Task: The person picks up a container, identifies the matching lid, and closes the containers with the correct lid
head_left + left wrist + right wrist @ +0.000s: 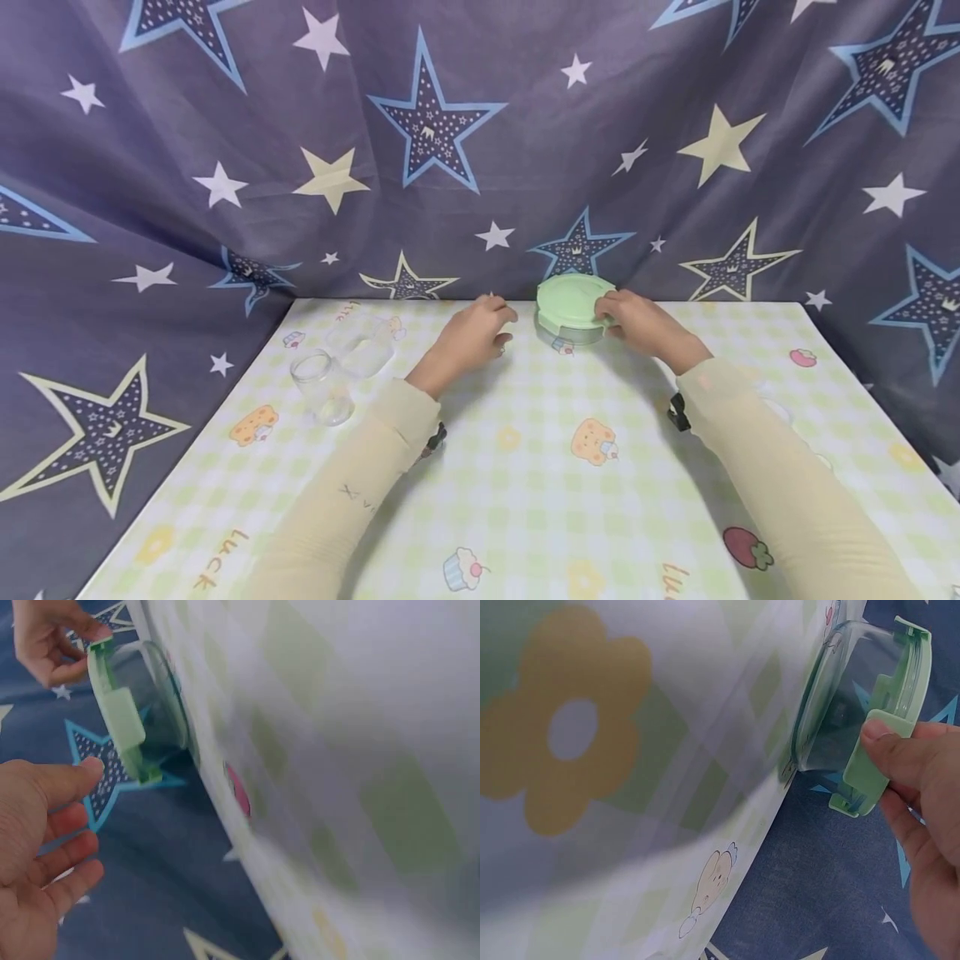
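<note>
A round clear glass container (pixel 576 333) with a pale green clip lid (pixel 572 298) stands at the far middle of the table (pixel 525 500). My right hand (pixel 607 313) holds the lid at its right edge. In the right wrist view its thumb (pixel 896 750) presses on a green side clip (pixel 866 769) of the container (pixel 840 697). My left hand (pixel 501 330) hovers just left of the container with relaxed fingers, holding nothing. The left wrist view shows that hand (pixel 71 825) apart from the lid (pixel 120 720), with the right hand (pixel 64 645) pinching the lid's far edge.
Two empty clear glass jars (pixel 322 387) (pixel 362 343) stand at the table's left side. A star-patterned blue curtain (pixel 420 125) hangs right behind the container and down both sides. The table's checked cloth has cartoon prints.
</note>
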The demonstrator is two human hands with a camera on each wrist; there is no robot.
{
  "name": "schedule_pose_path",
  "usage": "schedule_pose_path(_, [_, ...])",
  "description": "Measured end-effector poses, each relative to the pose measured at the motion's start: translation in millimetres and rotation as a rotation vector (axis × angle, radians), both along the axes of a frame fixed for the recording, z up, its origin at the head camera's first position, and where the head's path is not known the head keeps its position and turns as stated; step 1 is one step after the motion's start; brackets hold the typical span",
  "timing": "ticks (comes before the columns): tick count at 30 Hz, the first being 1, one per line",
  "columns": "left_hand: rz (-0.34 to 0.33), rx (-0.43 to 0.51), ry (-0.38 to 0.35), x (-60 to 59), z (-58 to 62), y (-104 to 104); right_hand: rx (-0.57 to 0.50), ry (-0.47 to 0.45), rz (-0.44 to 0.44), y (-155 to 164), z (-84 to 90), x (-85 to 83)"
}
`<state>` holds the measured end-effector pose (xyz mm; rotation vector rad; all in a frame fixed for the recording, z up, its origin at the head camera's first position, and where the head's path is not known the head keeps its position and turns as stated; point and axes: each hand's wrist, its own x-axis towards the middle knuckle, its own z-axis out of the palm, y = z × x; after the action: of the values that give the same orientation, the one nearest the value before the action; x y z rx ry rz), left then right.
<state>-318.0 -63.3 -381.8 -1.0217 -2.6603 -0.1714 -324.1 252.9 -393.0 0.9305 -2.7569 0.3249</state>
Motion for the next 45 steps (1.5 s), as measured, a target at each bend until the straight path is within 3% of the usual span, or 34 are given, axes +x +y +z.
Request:
schedule_pose_path(7, [0.022, 0.044, 0.107, 16.9, 11.0, -41, -0.016, -0.003, 0.011, 0, -1.3, 0.9])
schedule_pose_path(16, [0.071, 0.071, 0.187, 35.8, 31.2, -89, -0.026, -0.012, -0.006, 1, -3.7, 0.1])
schedule_pose_path(26, [0.099, 0.06, 0.21, 56.6, 57.7, -145, -0.033, -0.004, 0.004, 4, -5.3, -1.8])
schedule_pose_path(30, [0.122, 0.067, 0.158, 62.5, 60.6, -170, -0.028, -0.004, 0.009, 4, -6.1, -2.1])
schedule_pose_path(37, [0.144, 0.094, -0.028, 69.1, 64.0, -203, -0.026, 0.004, 0.002, 8, -8.6, 0.3])
schedule_pose_path(45, [0.17, 0.166, -0.149, 75.3, 53.0, -236, -0.033, 0.008, 0.018, 4, -7.3, -0.2])
